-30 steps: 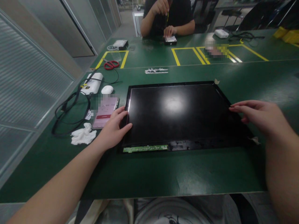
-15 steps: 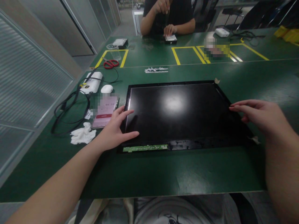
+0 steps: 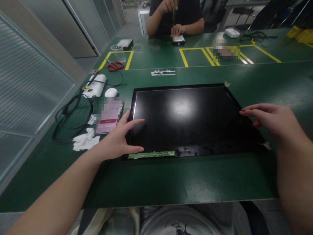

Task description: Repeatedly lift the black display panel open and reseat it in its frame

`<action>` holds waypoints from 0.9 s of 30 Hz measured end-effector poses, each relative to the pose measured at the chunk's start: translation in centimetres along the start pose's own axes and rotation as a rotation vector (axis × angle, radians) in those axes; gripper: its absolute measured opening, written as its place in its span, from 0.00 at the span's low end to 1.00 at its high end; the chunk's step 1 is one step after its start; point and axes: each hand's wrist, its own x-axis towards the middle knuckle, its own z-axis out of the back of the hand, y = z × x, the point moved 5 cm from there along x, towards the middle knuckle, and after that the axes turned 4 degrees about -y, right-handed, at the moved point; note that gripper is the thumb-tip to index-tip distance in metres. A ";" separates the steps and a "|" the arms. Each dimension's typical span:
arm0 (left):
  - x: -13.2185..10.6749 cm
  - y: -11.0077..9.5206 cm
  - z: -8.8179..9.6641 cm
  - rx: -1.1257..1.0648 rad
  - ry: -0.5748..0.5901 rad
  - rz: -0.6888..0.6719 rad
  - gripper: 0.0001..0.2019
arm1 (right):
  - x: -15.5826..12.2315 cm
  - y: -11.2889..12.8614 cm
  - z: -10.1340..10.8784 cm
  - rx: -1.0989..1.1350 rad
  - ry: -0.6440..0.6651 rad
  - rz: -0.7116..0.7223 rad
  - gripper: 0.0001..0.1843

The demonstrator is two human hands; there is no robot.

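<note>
A black LCD panel lies flat on the green table, with a narrow green circuit board along the left part of its near edge. My left hand rests over the panel's left edge, fingers spread, thumb just above the circuit board. On the other side, my right hand is closed in a pinch at the panel's right edge. What lies between its fingertips is mostly hidden; the panel's edge is right there. Bits of tape stick up at the far right corner, and another piece sits at the near right corner.
Left of the panel are a phone, crumpled tissue, a white case, a white power bank with black cables and red scissors. White strips lie beyond it. Across the table, another person handles a drive.
My left thumb has moved down toward the circuit board, and the left fingers are spread wider. The right hand stays at the right edge almost unmoved.
</note>
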 end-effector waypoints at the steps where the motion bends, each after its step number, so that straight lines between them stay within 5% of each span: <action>1: 0.0 0.0 0.0 0.003 0.002 -0.001 0.52 | 0.0 0.0 0.0 0.000 -0.003 -0.001 0.18; 27: 0.0 -0.8 0.7 0.026 -0.023 0.001 0.52 | -0.6 0.7 0.1 0.037 -0.019 0.011 0.15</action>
